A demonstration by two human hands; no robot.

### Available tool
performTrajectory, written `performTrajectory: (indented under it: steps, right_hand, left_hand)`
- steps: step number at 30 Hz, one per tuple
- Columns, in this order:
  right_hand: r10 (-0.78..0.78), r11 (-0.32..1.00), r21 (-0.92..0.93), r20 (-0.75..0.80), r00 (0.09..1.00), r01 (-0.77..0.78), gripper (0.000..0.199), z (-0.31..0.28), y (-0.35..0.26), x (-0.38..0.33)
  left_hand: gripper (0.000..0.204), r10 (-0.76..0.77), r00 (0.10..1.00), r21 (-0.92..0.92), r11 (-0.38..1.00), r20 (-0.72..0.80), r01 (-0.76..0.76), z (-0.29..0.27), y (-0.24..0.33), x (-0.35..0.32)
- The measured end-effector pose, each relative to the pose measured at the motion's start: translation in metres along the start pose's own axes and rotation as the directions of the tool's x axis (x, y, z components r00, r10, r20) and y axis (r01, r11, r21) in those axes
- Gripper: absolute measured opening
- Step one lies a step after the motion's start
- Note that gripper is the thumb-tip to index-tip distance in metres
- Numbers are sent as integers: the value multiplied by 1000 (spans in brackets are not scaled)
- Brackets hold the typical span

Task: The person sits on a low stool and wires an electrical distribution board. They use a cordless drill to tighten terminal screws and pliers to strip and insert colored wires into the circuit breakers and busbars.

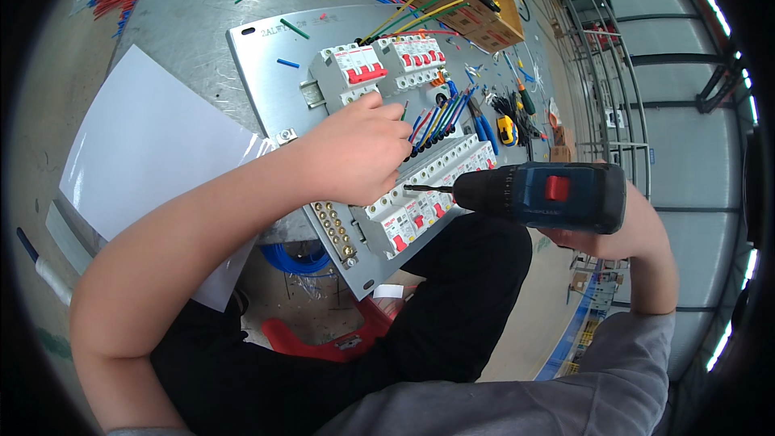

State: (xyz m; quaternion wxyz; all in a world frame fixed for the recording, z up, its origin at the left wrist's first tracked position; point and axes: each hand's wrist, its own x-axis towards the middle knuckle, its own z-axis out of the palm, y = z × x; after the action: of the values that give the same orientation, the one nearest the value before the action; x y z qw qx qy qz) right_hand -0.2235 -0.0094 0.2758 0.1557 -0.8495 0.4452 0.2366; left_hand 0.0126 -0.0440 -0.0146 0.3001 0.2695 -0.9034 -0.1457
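Here, a wiring step appears to be in hand: the left hand [355, 149] is closed in a pinch on the coloured wires [440, 121] at the middle of the grey mounting plate [266, 73], between the upper breakers [379, 64] and the lower breaker row [428, 186]. At three o'clock, the cordless drill [541, 198] is gripped by the right hand [613, 234], its bit [424, 189] aimed toward nine o'clock at the lower row. Next, the bit would likely need seating squarely in a terminal screw.
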Motion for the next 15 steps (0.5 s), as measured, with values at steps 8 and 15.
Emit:
performTrajectory:
  steps: [8,15]
  right_hand:
    - [-33,999,38,43,999,31,42,-12,8,17]
    - [-32,997,70,249,968,15,46,-33,15,42]
  left_hand:
    - [19,-1,999,0,1000,34,1,-3,1,1]
    - [11,-30,999,-51,998,45,32,-2,1,3]
